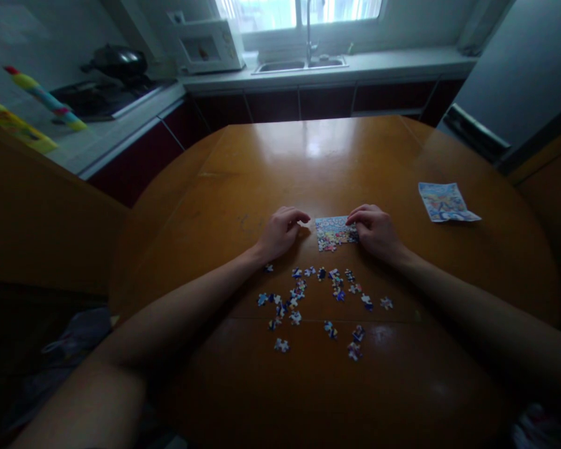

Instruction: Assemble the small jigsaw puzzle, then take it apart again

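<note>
A partly assembled jigsaw puzzle [333, 232] lies flat on the wooden table, its upper part pale blue and its lower edge uneven. My right hand [374, 229] is at its right end, with curled fingers over the top right corner and the thumb side against the edge; the fingertips are partly hidden. Just left of the puzzle rests my left hand [283, 231], index finger bent towards it, a gap between finger and thumb and nothing held. Several loose puzzle pieces [295, 317] are scattered nearer to me, some overlapping or touching.
A creased picture sheet [446, 202] lies at the right of the oval table [308, 168]. Beyond stand a counter with a sink [303, 65], a white microwave [210, 47], and a stove with a dark wok [120, 61]. A grey fridge [518, 81] is at right.
</note>
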### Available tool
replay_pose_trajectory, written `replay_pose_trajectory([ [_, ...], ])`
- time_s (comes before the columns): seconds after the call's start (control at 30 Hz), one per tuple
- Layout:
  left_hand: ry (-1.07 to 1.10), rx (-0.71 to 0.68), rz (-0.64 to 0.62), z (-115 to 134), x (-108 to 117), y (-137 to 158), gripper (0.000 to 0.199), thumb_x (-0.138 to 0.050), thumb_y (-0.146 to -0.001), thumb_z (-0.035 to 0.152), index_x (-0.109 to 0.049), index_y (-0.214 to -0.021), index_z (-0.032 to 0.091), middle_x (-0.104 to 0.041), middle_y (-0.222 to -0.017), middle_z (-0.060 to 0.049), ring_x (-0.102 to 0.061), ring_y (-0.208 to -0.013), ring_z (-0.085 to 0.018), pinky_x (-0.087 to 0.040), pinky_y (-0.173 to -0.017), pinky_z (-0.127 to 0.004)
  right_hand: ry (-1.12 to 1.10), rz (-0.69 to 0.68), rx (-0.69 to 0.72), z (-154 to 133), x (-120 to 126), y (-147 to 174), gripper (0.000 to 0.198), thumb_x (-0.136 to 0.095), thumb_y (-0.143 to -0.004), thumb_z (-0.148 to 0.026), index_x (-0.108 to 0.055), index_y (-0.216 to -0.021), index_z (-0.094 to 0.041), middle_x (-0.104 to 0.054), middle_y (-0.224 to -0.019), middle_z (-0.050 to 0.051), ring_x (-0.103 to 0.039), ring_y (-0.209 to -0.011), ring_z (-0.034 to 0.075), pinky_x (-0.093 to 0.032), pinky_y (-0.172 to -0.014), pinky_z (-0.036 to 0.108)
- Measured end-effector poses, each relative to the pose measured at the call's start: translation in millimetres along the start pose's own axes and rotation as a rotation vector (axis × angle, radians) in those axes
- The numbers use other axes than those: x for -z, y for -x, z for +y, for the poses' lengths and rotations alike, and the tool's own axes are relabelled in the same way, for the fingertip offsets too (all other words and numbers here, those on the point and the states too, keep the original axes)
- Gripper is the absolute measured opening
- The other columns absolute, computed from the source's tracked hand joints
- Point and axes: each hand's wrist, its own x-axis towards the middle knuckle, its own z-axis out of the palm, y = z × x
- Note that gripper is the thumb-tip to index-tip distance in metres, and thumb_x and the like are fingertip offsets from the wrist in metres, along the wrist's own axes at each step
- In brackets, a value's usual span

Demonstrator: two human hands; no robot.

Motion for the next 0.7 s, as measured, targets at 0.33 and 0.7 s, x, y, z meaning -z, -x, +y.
replay_pose_trajectory([
  [0.33, -0.004, -0.002, -0.004, 1.5, 0.8, -0.4, 0.030, -0.048, -0.078, 0.004, -0.071, -0.091, 0.019, -0.072, -0.089, -0.005, -0.063, -0.088, -0.020, -0.051, -0.081, -0.038, 0.015, -0.009, -0.002, 0.2, 0.4, 0.5, 0.026, -0.052, -0.077, -0.008, -0.072, -0.071, -0.024, -0.069, -0.085, 0.006, -0.063, -0.091, 0.025, -0.050, -0.085, 0.044],
  [0.7, 0.004, 0.007, -0.005, 1.1, -0.3, -0.1, 0.030, -0.048, -0.078, 0.004, -0.071, -0.091, 0.020, -0.072, -0.089, -0.004, -0.063, -0.087, -0.020, -0.051, -0.081, -0.038, 0.005, -0.007, 0.000, 0.0, 0.6, 1.1, 0.027, -0.052, -0.078, -0.008, -0.071, -0.071, -0.025, -0.069, -0.085, 0.006, -0.063, -0.090, 0.025, -0.050, -0.084, 0.045],
])
